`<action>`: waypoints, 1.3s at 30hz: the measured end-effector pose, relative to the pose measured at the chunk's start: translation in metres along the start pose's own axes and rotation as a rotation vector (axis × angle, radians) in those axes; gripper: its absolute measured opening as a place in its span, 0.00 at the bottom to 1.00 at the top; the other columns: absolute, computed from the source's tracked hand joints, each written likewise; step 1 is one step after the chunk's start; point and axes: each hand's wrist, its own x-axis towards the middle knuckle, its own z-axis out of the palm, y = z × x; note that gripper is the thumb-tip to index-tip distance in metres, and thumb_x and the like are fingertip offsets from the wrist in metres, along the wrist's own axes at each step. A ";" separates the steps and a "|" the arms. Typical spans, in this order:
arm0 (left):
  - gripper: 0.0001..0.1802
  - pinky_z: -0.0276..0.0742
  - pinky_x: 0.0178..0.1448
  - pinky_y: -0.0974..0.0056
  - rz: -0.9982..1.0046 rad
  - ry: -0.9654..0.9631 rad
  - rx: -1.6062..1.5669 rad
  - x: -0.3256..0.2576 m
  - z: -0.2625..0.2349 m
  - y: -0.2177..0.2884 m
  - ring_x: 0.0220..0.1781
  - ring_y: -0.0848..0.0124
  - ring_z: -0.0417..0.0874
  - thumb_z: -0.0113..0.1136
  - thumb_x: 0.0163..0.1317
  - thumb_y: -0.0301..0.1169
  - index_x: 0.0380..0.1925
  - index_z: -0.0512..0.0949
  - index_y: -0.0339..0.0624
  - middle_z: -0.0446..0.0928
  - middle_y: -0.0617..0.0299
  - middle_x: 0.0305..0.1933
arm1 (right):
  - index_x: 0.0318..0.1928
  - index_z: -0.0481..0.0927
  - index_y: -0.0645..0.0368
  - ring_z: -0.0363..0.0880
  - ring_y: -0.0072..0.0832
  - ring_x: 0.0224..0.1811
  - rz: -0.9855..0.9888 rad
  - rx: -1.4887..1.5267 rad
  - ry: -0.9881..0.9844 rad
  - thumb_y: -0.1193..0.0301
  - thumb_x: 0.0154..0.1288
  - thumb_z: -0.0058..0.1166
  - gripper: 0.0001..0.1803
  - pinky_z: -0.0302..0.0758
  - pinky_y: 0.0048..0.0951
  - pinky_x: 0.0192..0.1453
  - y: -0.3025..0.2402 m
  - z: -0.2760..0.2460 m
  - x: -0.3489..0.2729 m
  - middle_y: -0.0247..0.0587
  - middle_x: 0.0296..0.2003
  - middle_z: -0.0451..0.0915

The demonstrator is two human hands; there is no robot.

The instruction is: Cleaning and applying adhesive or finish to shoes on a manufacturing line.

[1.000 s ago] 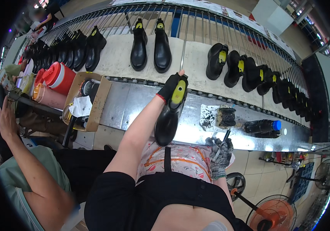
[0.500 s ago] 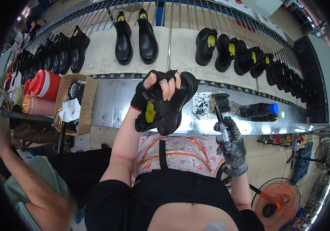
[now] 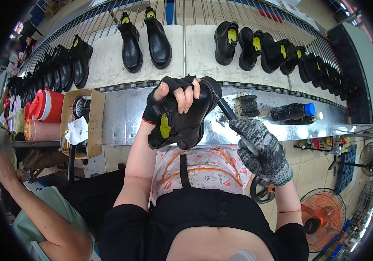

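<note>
A black ankle boot [image 3: 194, 115] with a yellow lining is tilted in the air, its opening toward the lower left and its sole toward the upper right. My left hand [image 3: 178, 95], in a black fingerless glove, is wrapped over it. In a grey knitted glove, my right hand [image 3: 260, 145] grips a slim dark brush-like tool [image 3: 226, 108]. The tool's far end meets the edge of the boot's sole; its exact tip is hard to make out. Just beyond that hand, a black-stained block [image 3: 246, 105] sits on the metal bench [image 3: 123, 117].
Black boots [image 3: 159, 41] stand on the pale conveyor [image 3: 197, 56], with rows to both sides. A dark bottle [image 3: 293, 112] with a blue cap lies on the right. At left are a cardboard box [image 3: 96, 126], a red jug [image 3: 49, 105] and another person's arm [image 3: 34, 195].
My right hand has turned and raised the tool from near the stained block leftward to the boot's sole. The boot in my left hand stays nearly in place. The view has shifted slightly.
</note>
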 end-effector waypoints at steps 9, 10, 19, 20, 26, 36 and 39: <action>0.43 0.51 0.67 0.56 -0.002 -0.008 0.020 0.003 0.003 0.004 0.39 0.64 0.69 0.29 0.72 0.60 0.07 0.73 0.45 0.72 0.64 0.14 | 0.64 0.72 0.52 0.73 0.45 0.60 0.000 0.007 0.006 0.75 0.58 0.56 0.30 0.73 0.38 0.62 0.004 0.004 0.003 0.47 0.59 0.75; 0.43 0.51 0.67 0.56 0.000 -0.010 0.022 0.004 0.003 0.004 0.39 0.64 0.69 0.29 0.72 0.60 0.07 0.73 0.45 0.72 0.64 0.14 | 0.63 0.72 0.52 0.74 0.44 0.60 0.006 -0.012 0.005 0.75 0.58 0.56 0.30 0.73 0.38 0.62 0.004 0.003 0.004 0.46 0.58 0.75; 0.41 0.50 0.68 0.57 0.051 0.083 -0.066 -0.003 -0.006 -0.003 0.40 0.66 0.67 0.26 0.73 0.58 0.08 0.70 0.47 0.70 0.66 0.16 | 0.55 0.80 0.52 0.79 0.40 0.54 -0.102 0.222 0.058 0.69 0.57 0.56 0.22 0.74 0.36 0.60 0.019 0.007 0.016 0.42 0.51 0.80; 0.40 0.49 0.69 0.57 0.059 0.116 -0.077 -0.004 -0.008 -0.004 0.40 0.66 0.66 0.25 0.73 0.58 0.08 0.69 0.48 0.70 0.67 0.17 | 0.54 0.80 0.53 0.79 0.40 0.54 -0.121 0.281 0.078 0.68 0.57 0.56 0.22 0.74 0.37 0.59 0.021 0.013 0.019 0.42 0.50 0.81; 0.39 0.51 0.69 0.59 0.105 0.238 -0.200 -0.014 -0.037 -0.003 0.42 0.64 0.65 0.28 0.74 0.58 0.09 0.68 0.45 0.68 0.63 0.17 | 0.51 0.81 0.55 0.79 0.42 0.52 -0.160 0.342 0.199 0.76 0.47 0.48 0.26 0.75 0.38 0.59 0.038 0.067 0.035 0.43 0.47 0.82; 0.38 0.49 0.73 0.55 0.144 0.450 -0.281 -0.036 -0.080 -0.006 0.43 0.65 0.65 0.31 0.72 0.60 0.08 0.66 0.48 0.64 0.65 0.17 | 0.47 0.82 0.61 0.81 0.43 0.51 -0.055 0.462 0.183 0.33 0.68 0.19 0.47 0.73 0.40 0.59 0.047 0.122 0.052 0.45 0.45 0.83; 0.39 0.51 0.72 0.55 0.152 0.463 -0.309 -0.039 -0.088 -0.006 0.44 0.65 0.67 0.32 0.71 0.61 0.09 0.69 0.48 0.66 0.65 0.17 | 0.47 0.82 0.61 0.81 0.42 0.50 -0.048 0.507 0.153 0.34 0.68 0.19 0.47 0.73 0.39 0.59 0.053 0.129 0.053 0.45 0.44 0.84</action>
